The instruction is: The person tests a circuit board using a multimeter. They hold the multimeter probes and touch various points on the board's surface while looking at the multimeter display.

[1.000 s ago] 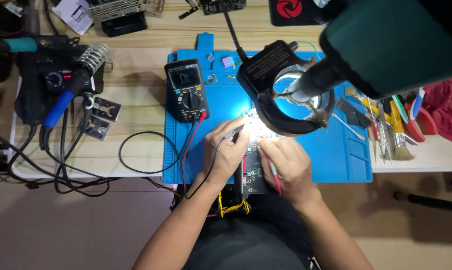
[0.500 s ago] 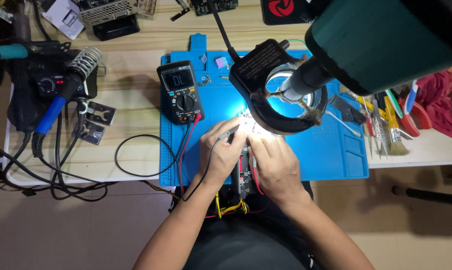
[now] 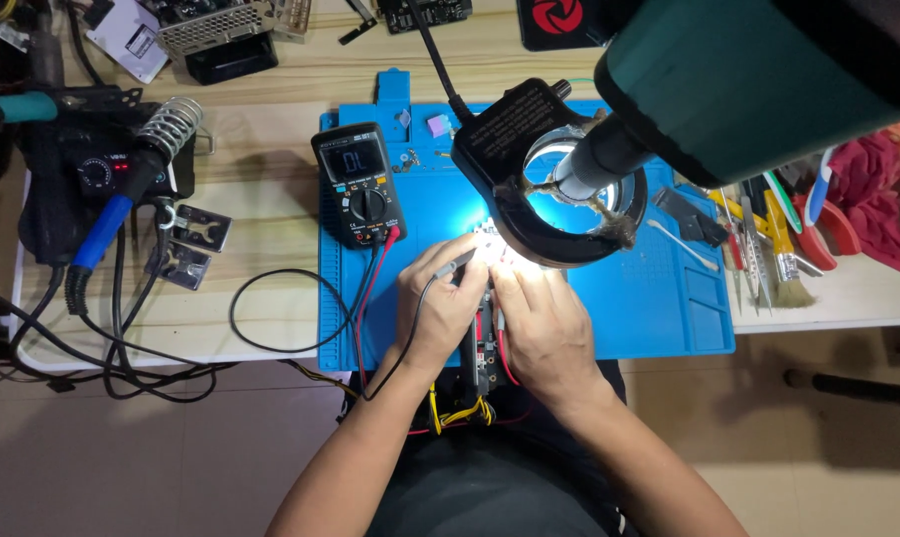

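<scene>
Head view: left hand (image 3: 440, 308) pinches slim probe (image 3: 457, 265) over rectangular circuit board (image 3: 482, 350).

Soldering iron (image 3: 107, 224) – brush (image 3: 783, 261) – red cloth (image 3: 883, 194)

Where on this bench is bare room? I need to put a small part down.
Bare patches: blue silicone mat right of the right hand, and pale wooden tabletop left of the black multimeter. Crowded: under the black ring lamp, among the right-edge hand tools.
</scene>
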